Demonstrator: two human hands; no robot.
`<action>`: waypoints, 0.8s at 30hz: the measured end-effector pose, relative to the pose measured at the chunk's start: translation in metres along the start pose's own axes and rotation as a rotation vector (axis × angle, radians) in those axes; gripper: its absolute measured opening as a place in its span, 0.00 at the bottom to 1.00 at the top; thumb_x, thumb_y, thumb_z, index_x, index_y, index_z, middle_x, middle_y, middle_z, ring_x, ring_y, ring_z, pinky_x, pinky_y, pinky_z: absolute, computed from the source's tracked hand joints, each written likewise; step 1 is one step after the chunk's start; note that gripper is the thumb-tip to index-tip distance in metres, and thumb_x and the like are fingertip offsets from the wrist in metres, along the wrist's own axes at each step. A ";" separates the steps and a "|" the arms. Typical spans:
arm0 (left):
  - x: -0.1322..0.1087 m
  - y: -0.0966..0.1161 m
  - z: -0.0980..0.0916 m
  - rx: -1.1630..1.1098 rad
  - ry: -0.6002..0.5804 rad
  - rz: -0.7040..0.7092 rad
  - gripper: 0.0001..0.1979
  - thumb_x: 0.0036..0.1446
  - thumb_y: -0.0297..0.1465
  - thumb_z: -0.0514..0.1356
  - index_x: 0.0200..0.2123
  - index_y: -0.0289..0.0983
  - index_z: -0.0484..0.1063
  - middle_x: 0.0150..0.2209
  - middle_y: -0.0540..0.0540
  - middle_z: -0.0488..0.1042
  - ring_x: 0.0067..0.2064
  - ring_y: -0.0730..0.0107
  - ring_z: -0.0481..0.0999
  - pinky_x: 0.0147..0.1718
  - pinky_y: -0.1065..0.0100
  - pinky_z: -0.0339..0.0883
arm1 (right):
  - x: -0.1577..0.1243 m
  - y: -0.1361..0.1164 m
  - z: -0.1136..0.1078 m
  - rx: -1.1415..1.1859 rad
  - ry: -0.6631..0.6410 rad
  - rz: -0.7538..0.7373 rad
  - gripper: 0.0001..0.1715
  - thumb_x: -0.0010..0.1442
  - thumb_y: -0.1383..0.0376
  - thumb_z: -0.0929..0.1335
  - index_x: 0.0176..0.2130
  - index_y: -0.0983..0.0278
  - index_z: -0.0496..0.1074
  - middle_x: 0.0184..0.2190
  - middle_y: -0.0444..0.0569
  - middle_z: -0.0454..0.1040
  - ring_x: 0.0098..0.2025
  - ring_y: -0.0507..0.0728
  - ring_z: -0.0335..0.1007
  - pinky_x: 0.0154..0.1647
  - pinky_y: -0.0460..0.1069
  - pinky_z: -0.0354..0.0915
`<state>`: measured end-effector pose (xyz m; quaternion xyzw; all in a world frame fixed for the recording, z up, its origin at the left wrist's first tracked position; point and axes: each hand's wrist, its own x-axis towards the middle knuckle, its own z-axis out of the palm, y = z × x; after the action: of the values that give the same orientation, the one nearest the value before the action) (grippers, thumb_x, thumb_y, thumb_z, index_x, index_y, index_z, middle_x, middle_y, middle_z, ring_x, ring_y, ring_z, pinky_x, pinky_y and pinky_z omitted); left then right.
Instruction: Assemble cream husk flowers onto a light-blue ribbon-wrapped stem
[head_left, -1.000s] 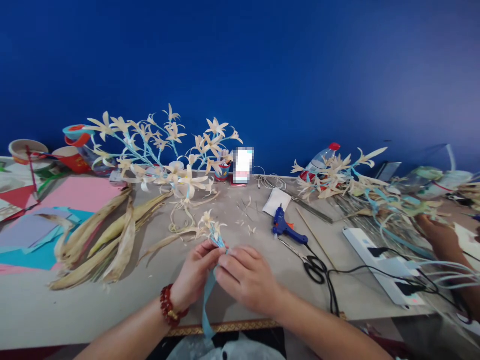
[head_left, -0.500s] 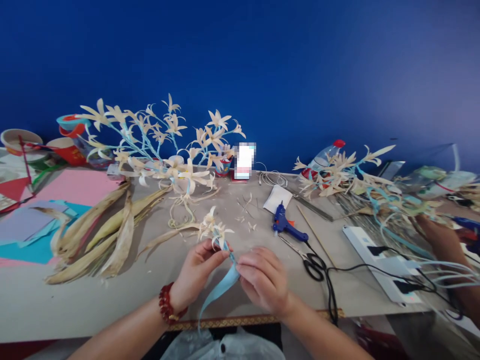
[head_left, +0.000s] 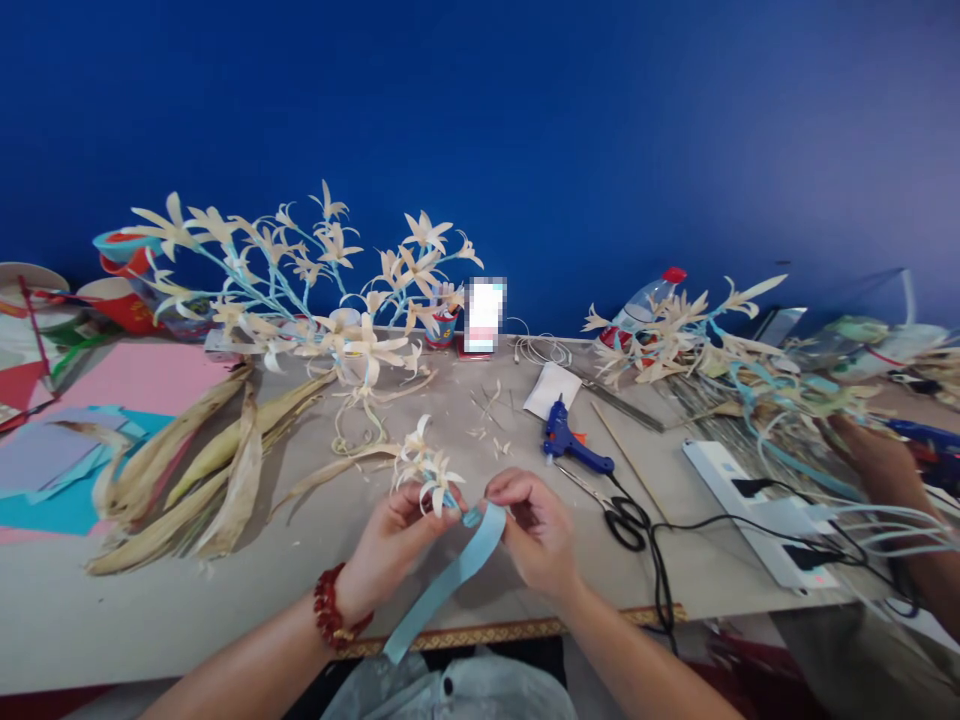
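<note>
Left hand (head_left: 390, 545) pinches the stem of a small husk flower sprig (head_left: 424, 470) between thumb and fingertips, low at six o'clock on the worktop (head_left: 300, 560). Right hand (head_left: 536, 530), at three o'clock of it, pinches the upper end of a pale blue paper strip (head_left: 450, 585), which trails toward seven o'clock past the worktop's edge. Both look feather-light. The petals seem dry, thin and easily creased, so the stem is the safer grip. The strip looks limp and tearable, best held near its end.
</note>
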<state>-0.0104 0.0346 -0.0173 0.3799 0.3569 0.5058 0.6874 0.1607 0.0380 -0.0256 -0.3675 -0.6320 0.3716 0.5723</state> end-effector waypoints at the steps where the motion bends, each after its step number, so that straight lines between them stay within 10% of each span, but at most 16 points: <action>1: 0.000 0.000 -0.001 -0.005 -0.007 -0.002 0.03 0.48 0.30 0.67 0.29 0.37 0.79 0.30 0.47 0.76 0.33 0.68 0.72 0.37 0.69 0.65 | 0.000 0.001 0.002 0.050 0.021 0.055 0.04 0.57 0.68 0.69 0.31 0.62 0.67 0.29 0.46 0.70 0.32 0.53 0.69 0.30 0.46 0.65; 24: 0.002 0.004 0.002 -0.094 -0.133 0.019 0.05 0.45 0.30 0.68 0.24 0.34 0.77 0.28 0.48 0.69 0.32 0.69 0.67 0.34 0.69 0.63 | -0.011 0.003 0.035 0.712 0.174 0.644 0.16 0.46 0.65 0.76 0.24 0.65 0.65 0.21 0.39 0.70 0.21 0.46 0.61 0.20 0.41 0.56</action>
<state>-0.0093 0.0374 -0.0132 0.3830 0.2828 0.5022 0.7219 0.1272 0.0280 -0.0360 -0.3556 -0.2696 0.6907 0.5690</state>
